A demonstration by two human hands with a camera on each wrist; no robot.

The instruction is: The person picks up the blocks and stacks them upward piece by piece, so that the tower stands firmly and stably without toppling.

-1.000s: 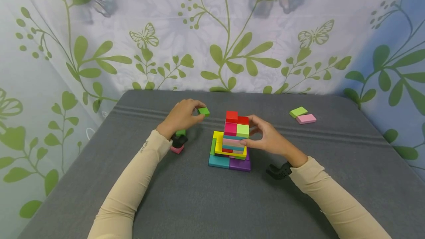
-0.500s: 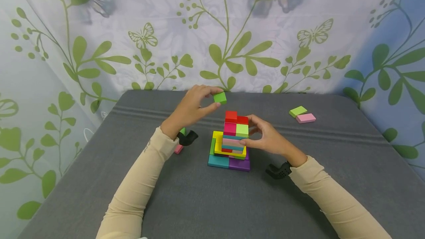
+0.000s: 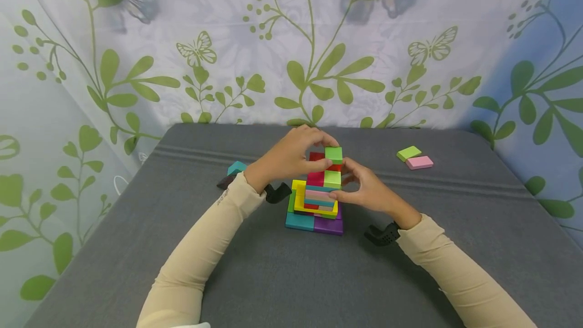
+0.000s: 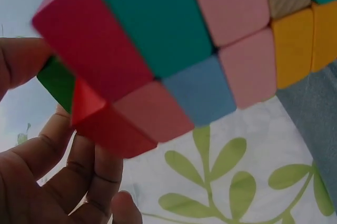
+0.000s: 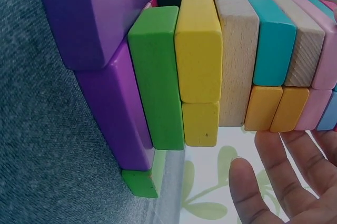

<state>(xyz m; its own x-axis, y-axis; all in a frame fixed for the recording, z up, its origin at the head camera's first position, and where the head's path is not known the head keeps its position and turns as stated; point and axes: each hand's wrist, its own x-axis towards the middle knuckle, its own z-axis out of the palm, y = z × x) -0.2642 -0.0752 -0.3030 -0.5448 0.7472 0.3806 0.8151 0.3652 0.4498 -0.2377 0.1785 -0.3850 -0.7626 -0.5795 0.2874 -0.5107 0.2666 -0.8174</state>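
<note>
My left hand pinches a small green block between thumb and fingers. The block is at the top right of a tower of coloured wooden blocks, over a red one. In the left wrist view, the dark green side of the green block shows beside a red block. My right hand holds the tower's right side, thumb in front and fingers behind. Its fingertips meet the orange and pink blocks in the right wrist view. Wider purple, teal, green and yellow layers form the base.
A light green block and a pink block lie together at the right back. Left of the tower are a teal block and a dark block, partly behind the left sleeve. A patterned curtain hangs behind the grey table.
My left hand has carried the green block up and rightward from beside the tower to its top. Teal and dark blocks behind the forearm have come into view. My right hand stays put.
</note>
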